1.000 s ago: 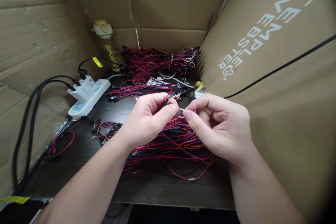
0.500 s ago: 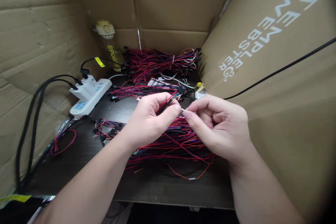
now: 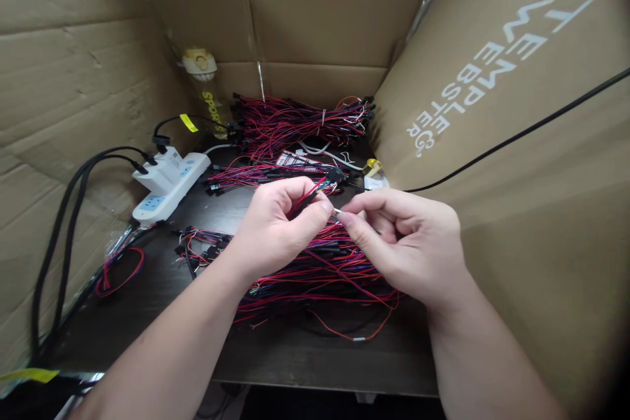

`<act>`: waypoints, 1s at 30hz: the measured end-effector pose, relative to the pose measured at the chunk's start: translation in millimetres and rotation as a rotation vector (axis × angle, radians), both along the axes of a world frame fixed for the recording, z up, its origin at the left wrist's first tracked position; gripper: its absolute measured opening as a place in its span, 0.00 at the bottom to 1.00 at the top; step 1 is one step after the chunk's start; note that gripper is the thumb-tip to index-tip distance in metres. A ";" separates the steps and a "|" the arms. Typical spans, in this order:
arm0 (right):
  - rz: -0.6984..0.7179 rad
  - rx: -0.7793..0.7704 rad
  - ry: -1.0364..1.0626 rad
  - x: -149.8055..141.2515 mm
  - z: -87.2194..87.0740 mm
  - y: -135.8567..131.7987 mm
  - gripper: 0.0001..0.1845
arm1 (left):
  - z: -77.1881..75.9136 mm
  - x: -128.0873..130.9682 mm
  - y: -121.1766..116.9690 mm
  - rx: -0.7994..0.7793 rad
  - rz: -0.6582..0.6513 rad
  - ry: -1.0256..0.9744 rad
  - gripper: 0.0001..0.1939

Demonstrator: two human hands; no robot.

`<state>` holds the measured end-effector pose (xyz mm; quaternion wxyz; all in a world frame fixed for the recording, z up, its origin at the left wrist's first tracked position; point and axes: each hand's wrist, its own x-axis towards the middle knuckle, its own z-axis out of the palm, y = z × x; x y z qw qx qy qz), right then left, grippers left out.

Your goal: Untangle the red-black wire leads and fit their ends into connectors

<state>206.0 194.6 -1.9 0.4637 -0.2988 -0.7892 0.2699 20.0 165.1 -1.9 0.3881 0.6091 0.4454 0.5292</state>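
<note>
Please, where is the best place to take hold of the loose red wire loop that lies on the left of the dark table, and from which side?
Probably the outer curve of the red wire loop, taken from above with a light pinch grip. It lies flat on the table, apart from the big wire pile, and its near-right curve has bare table around it. Black cables crowd its left side.

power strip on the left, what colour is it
White, with pale blue socket faces; the power strip shows best in the head view, with black cables plugged in.

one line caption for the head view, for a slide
Left hand pinches red-black wires; right hand pinches their small tip.
</note>
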 end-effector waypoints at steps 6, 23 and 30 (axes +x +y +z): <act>-0.025 0.009 -0.040 0.3 0.2 -0.1 0.03 | 0.0 -1.2 2.6 0.016 0.039 0.021 0.13; -0.013 0.038 -0.013 0.4 2.2 -1.7 0.03 | 0.9 -3.7 -0.1 0.060 -0.013 0.043 0.12; -0.015 0.044 -0.015 -0.4 1.1 -2.6 0.02 | 1.5 -1.1 -2.0 0.074 0.008 0.059 0.12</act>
